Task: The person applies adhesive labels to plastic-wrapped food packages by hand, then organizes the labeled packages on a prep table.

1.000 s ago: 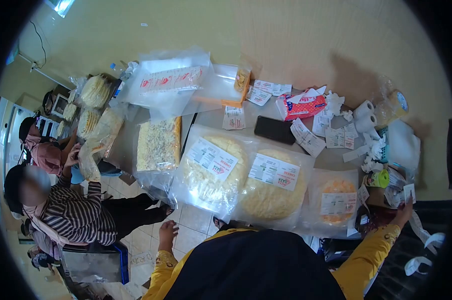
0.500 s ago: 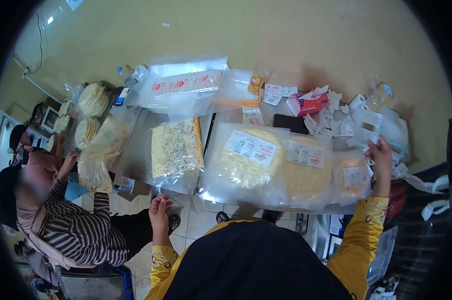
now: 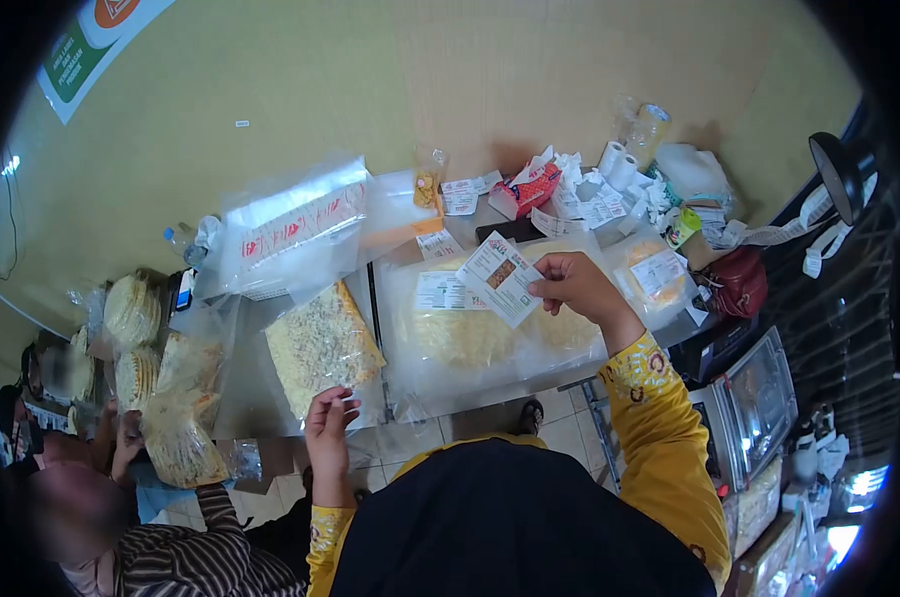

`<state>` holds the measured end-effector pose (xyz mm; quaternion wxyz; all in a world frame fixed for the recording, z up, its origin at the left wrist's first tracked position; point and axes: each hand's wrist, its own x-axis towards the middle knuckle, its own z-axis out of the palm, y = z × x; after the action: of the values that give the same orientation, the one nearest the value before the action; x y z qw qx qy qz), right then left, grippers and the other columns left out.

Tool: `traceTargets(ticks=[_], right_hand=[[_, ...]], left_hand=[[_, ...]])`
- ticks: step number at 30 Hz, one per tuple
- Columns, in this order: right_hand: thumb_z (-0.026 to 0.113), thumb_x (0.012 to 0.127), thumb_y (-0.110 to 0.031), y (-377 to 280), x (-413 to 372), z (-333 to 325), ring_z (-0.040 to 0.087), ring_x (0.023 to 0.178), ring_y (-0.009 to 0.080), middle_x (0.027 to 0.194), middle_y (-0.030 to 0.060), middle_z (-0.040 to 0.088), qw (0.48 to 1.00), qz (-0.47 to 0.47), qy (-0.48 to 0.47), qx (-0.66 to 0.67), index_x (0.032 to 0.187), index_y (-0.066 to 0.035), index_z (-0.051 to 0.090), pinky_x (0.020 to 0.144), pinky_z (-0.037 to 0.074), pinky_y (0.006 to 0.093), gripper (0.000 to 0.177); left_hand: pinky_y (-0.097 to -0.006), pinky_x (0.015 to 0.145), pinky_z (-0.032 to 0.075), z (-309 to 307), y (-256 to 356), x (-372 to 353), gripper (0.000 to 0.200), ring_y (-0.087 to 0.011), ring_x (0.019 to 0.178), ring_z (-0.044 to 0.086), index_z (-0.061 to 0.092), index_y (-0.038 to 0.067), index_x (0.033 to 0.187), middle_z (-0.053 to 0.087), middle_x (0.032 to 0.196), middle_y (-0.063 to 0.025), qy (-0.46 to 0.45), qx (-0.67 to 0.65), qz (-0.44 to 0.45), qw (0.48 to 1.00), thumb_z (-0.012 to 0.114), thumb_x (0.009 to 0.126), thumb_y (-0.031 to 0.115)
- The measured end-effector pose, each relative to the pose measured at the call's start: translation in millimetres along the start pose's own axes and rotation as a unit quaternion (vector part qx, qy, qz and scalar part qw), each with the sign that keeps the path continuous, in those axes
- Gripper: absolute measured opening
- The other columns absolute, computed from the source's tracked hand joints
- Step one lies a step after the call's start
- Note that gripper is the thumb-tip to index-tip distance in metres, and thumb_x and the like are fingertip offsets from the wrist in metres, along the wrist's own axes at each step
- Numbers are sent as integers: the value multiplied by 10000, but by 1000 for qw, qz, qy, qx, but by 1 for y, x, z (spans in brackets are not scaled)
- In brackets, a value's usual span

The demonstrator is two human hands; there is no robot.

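Note:
My right hand [image 3: 576, 287] pinches a printed label [image 3: 500, 279] by its edge, with a small brown picture on it. The label is raised over a clear-bagged round flat food [image 3: 460, 338] with pale topping, which bears another label [image 3: 440, 291]. A second round pack [image 3: 569, 333] lies partly behind my hand. To its right sits a smaller labelled round pack [image 3: 656, 274]. My left hand [image 3: 328, 428] holds nothing, its fingers loosely bent and apart. It overlaps the near edge of a bagged rectangular food [image 3: 322, 348] with crumbly topping.
Clear plastic bags with red print [image 3: 296, 234] lie at the back. A black phone [image 3: 509, 231], a red pack [image 3: 526, 189] and white rolls [image 3: 619, 164] stand along the wall side. At left, a person [image 3: 171, 547] sits by stacked round flat pieces [image 3: 131, 310].
My right hand has brought the label leftward from the table's right end to over the large round packs. My left hand's fingers have loosened near the rectangular pack. The view has turned rightward.

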<state>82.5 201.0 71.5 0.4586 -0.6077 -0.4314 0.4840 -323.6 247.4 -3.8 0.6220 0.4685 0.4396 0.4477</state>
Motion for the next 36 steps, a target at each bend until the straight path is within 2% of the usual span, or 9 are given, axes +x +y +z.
traceTargets(ticks=[13,17,21,22,25,26,29,32,36], right_hand=[[627,814,-123,32,9,-80,527,522,56,677,9,593,998,16,33,-45,940,-22,636,451,431,203,162],[659,756,-148,61,24,-131,586,598,145,698,68,626,982,16,-5,-187,961,-35,643,543,473,284,235],[669,711,-167,100,44,-136,625,684,244,771,138,651,937,-132,-2,-324,895,-25,645,660,490,342,233],[659,714,-174,102,44,-130,620,740,275,810,150,645,933,-124,13,-339,917,-38,641,695,484,361,245],[639,730,-192,94,38,-118,605,832,309,896,153,629,914,-89,50,-392,977,-59,620,732,477,387,282],[634,736,-198,88,35,-124,601,850,310,919,148,623,906,-74,61,-413,996,-63,612,733,477,391,294],[626,743,-224,73,29,-161,577,896,319,975,152,587,918,-50,68,-388,982,-83,590,771,457,428,281],[645,741,-241,103,34,-239,605,819,271,919,143,617,924,-106,124,-344,1004,-65,600,716,477,372,320],[622,741,-187,115,25,-334,614,779,330,822,149,642,905,60,235,-351,884,-47,618,702,482,400,199]], left_hand=[[-263,783,454,112,9,34,187,-130,870,583,552,18,1051,597,1001,-57,-167,40,31,985,501,919,141],[-254,785,447,167,6,39,151,-125,906,567,555,13,1031,595,1006,-57,-198,75,58,976,493,910,79],[-333,864,437,246,4,42,199,-257,960,586,571,30,1036,610,1014,-122,-313,312,224,869,560,837,36],[-428,963,367,262,-1,44,324,-322,1133,495,545,48,1126,538,1175,-166,-378,341,178,842,594,812,106],[-500,1024,270,312,-12,46,428,-327,1271,347,492,71,1218,395,1346,-160,-413,530,298,678,580,828,224],[-570,1040,173,319,-23,49,521,-326,1329,238,439,97,1283,279,1425,-134,-430,563,265,654,561,830,323],[-606,1018,173,333,-34,48,519,-332,1311,276,472,104,1258,323,1404,-124,-426,629,247,601,581,810,342],[-622,1014,156,335,-43,48,519,-316,1314,271,493,137,1235,333,1395,-107,-417,634,228,610,623,776,341],[-614,1016,160,335,-47,50,481,-300,1300,300,528,165,1203,363,1377,-78,-404,641,218,615,635,766,334]])
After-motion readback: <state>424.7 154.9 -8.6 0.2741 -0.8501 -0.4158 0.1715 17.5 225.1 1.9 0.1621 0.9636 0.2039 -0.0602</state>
